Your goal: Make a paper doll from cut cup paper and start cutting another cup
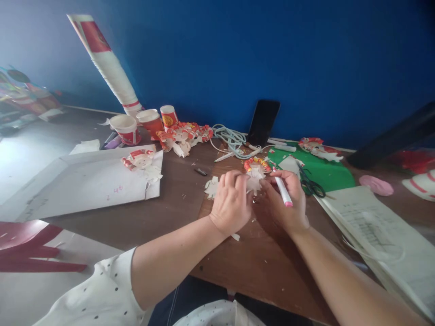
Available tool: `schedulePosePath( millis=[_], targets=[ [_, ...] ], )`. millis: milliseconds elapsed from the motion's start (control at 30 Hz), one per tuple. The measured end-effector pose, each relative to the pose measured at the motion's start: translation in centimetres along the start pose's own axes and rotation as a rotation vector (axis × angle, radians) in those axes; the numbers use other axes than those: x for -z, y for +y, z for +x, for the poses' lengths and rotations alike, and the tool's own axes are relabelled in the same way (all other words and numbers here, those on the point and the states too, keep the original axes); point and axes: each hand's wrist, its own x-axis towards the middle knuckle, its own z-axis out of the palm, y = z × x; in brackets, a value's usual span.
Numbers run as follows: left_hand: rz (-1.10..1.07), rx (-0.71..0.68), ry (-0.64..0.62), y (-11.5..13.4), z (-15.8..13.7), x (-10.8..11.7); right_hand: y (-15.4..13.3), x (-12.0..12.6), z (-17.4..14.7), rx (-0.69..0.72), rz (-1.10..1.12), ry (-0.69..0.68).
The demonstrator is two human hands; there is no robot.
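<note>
Far L on worktop (176,206): white board (84,181), lying flat, w/ red-edged cutout (144,164) on its R end. Behind it, tall cup stack (115,74) tilted agst blue wall (210,59); just R of its base, a row of 3 paper cups (149,122), then pile of red/orange cutouts (183,135). Small black cap (200,171) lies in front of pile; white paper piece (211,187) just beside L hand (233,201). L hand narrow, fingers curled, pinching L edge of paper figure (255,177). Figure is approx. mid-worktop, betw. both hands, red/yellow curls at top. Behind: coiled cable (229,138) & black phone (264,121) propped agst wall. R hand (293,217) holds white marker w/ pink end (282,186), fingertips also at figure's R edge. Further R: green sheet (331,174) w/ dark scissors (313,186) at its front edge, printed papers (387,235), pink piece (376,184), striped cup (421,185), partly out of frame.
</note>
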Motion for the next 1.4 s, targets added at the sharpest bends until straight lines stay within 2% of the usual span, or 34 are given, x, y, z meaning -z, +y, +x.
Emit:
schedulePosePath(
  millis=[133,333,467,600,833,1100,1400],
  targets=[
    [-0.186,0.145,0.032,-1.0,0.4,-1.3,0.1,-0.1,0.2,-0.022,0.032,0.001],
    [-0.572,0.554,-0.184,-1.4,1.6,-1.5,0.1,-0.3,0.1,-0.032,0.065,-0.03],
    [-0.824,0.711,-0.227,-1.5,1.8,-1.4,0.1,-0.4,0.2,-0.066,0.092,-0.044],
    [-0.979,0.755,-0.232,-1.4,1.7,-1.4,0.2,-0.5,0.2,-0.086,0.124,-0.062],
    [-1.12,0.834,-0.232,-1.5,1.7,-1.5,0.1,-0.5,0.0,-0.07,0.114,-0.066],
    [-1.197,0.788,-0.217,-2.3,1.4,-2.2,0.1,-0.5,-0.1,-0.038,0.063,-0.076],
    [-1.177,0.819,-0.247,-2.2,1.5,-1.8,0.5,-0.5,0.0,-0.003,0.05,-0.088]
  ],
)
